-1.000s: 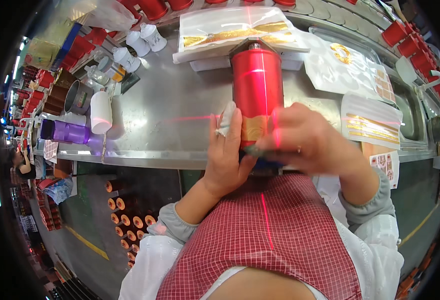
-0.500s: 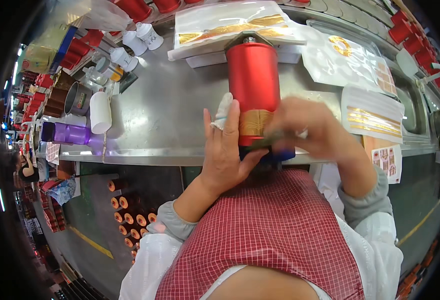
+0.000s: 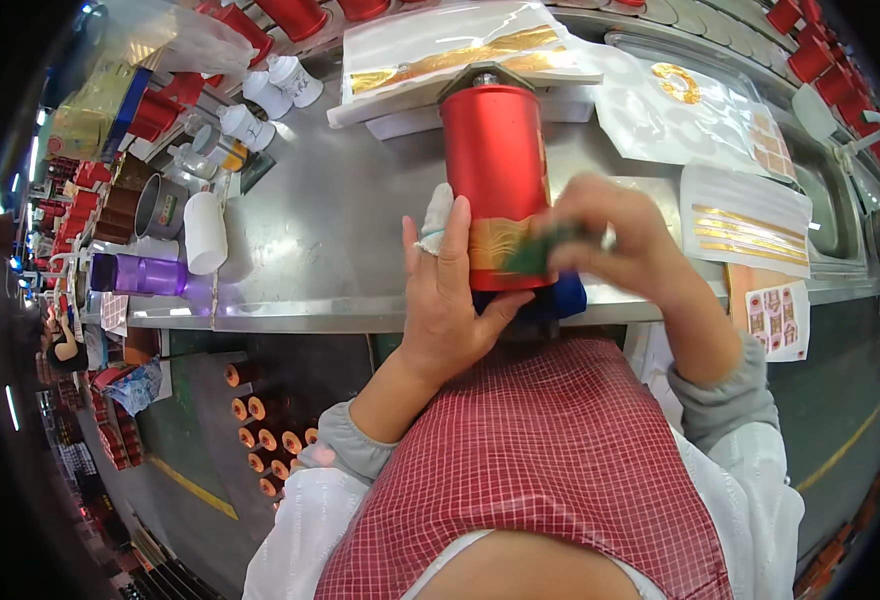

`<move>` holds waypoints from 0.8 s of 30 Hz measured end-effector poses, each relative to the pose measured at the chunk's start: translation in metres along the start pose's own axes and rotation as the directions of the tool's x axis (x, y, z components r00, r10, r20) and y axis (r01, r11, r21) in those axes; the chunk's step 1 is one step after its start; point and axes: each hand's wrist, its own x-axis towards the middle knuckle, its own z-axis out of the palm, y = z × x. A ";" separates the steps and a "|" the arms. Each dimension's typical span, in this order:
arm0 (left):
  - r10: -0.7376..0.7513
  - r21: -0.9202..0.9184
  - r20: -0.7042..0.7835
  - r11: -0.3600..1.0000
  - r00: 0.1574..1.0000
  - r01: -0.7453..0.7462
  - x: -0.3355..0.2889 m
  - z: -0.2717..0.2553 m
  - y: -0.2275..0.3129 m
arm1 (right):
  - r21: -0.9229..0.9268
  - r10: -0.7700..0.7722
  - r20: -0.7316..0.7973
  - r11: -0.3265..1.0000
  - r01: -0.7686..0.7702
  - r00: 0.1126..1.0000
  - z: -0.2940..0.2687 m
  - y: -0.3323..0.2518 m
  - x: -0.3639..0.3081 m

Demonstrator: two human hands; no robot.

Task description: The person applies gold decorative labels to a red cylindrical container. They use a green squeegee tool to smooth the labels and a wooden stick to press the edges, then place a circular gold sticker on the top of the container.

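A red cylinder [image 3: 495,145] lies lengthwise in front of me, with a gold patterned band [image 3: 495,238] around its near end. Against its left side rests my left hand [image 3: 450,300], fingers stretched along it and thumb across the near end. One of those fingers wears a white covering [image 3: 437,218]. My right hand [image 3: 615,235], smeared by motion, is closed on a flat green pad [image 3: 540,250] that covers the right part of the gold band. The pad's exact kind is unclear. Something blue [image 3: 570,297] shows under the cylinder's near end.
Gold-printed sheets [image 3: 745,225] lie on the metal table [image 3: 310,220] at right, before a sink [image 3: 832,215]. White sheets with gold strips [image 3: 450,60] lie behind the cylinder. At left stand a purple bottle [image 3: 150,275], a white roll [image 3: 205,232] and several small white containers [image 3: 295,80].
My right hand has brought the green pad up from the cylinder's near rim onto the gold band. The left hand keeps its place at the side. The whole view has shifted slightly.
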 end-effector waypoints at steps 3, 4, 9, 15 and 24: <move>0.025 0.028 0.005 0.999 1.000 -0.025 0.001 0.001 -0.005 | -0.443 -0.280 -0.138 0.875 0.194 0.950 0.006 0.011 -0.002; 0.010 0.004 0.018 1.000 1.000 -0.010 -0.002 0.001 -0.010 | -0.222 -0.246 0.013 0.944 0.243 0.969 0.008 0.001 -0.009; -0.041 -0.120 0.007 0.992 0.999 0.041 -0.004 0.004 -0.011 | -0.400 -0.240 -0.331 0.912 0.094 0.913 0.001 0.025 0.016; 0.019 0.030 0.019 0.999 1.000 -0.020 0.004 0.000 -0.001 | 0.095 0.142 -0.103 0.987 -0.132 0.985 -0.006 0.011 0.011; -0.034 -0.092 0.038 0.995 0.999 0.038 -0.005 0.003 -0.007 | -0.395 -0.270 -0.207 0.902 0.172 0.940 0.006 0.026 0.004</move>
